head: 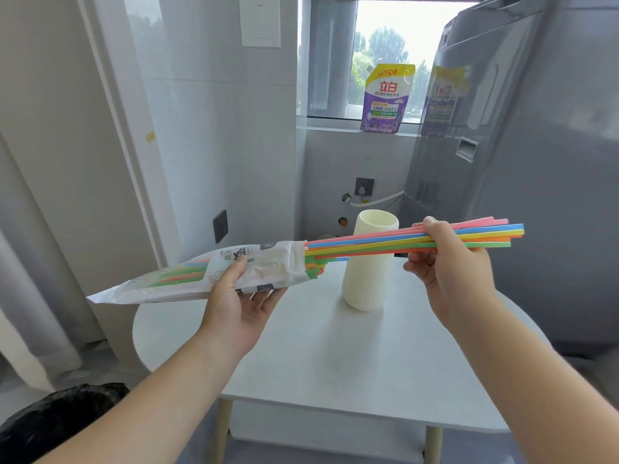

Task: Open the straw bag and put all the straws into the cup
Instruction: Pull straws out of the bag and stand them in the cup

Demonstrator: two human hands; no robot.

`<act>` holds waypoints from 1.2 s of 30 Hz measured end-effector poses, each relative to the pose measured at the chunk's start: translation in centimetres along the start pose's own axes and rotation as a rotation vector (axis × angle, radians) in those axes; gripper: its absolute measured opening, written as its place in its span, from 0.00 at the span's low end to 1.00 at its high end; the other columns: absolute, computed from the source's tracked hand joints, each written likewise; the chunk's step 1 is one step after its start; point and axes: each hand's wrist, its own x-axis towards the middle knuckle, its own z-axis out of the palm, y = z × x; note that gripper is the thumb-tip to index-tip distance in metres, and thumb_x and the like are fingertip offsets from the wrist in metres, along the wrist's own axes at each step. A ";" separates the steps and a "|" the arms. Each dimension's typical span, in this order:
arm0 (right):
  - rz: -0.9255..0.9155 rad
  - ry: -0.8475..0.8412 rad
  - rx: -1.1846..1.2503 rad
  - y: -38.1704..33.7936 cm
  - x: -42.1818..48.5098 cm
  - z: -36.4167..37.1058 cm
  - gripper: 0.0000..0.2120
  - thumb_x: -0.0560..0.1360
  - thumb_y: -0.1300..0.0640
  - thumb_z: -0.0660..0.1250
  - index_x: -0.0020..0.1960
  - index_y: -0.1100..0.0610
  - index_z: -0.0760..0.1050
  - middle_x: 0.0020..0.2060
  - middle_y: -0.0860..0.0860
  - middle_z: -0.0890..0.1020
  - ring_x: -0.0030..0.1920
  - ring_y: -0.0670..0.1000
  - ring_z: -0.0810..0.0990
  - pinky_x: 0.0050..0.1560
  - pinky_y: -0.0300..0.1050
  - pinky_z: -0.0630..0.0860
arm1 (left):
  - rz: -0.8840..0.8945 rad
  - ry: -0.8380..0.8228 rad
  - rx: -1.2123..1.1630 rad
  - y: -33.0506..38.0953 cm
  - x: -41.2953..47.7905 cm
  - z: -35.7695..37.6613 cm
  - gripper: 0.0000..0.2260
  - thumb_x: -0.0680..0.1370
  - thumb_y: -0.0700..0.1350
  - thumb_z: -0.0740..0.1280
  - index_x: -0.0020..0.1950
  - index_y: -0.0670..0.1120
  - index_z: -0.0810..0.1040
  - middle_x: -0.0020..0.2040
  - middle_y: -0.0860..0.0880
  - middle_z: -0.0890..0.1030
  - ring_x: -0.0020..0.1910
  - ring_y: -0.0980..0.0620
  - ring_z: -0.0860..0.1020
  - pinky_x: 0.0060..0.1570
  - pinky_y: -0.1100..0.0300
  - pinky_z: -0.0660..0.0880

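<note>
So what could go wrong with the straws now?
The right hand pinches the pulled-out straws toward one end, so the long bundle could fan out and slip. The leftover straws poking from the bag in the left hand might get dragged out and drop. Swinging the bundle could tip the tall cup.

white tiled walls (207, 128), bright window (385, 45), fridge (536, 145)

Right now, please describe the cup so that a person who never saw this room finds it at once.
Start at the white table in front of the grey appliance. Near the table's far edge stands the cup, upright and open at the top. It is tall, cream and ribbed, unlike the bright straws crossing in front of it.
</note>
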 end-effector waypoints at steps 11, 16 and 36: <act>-0.028 0.076 0.054 -1.7 0.9 -3.5 0.06 0.78 0.56 0.69 0.44 0.57 0.78 0.31 0.51 0.79 0.27 0.46 0.78 0.30 0.40 0.80 | -0.007 0.041 -0.059 -1.0 1.5 0.7 0.16 0.79 0.46 0.71 0.65 0.44 0.79 0.59 0.42 0.85 0.55 0.43 0.86 0.44 0.47 0.85; -0.024 0.095 0.046 -1.9 1.5 -4.3 0.06 0.78 0.55 0.70 0.49 0.58 0.78 0.34 0.51 0.79 0.26 0.45 0.78 0.31 0.40 0.80 | -0.005 0.044 -0.054 -1.5 1.7 0.8 0.17 0.79 0.46 0.72 0.67 0.44 0.79 0.60 0.42 0.85 0.55 0.43 0.86 0.44 0.48 0.85; -0.250 0.216 0.026 -6.5 4.2 -1.9 0.08 0.76 0.54 0.71 0.44 0.50 0.71 0.36 0.49 0.80 0.32 0.46 0.83 0.33 0.40 0.82 | -0.095 -0.027 0.024 -5.3 1.2 2.4 0.12 0.80 0.45 0.70 0.63 0.46 0.80 0.57 0.42 0.85 0.55 0.44 0.83 0.43 0.47 0.85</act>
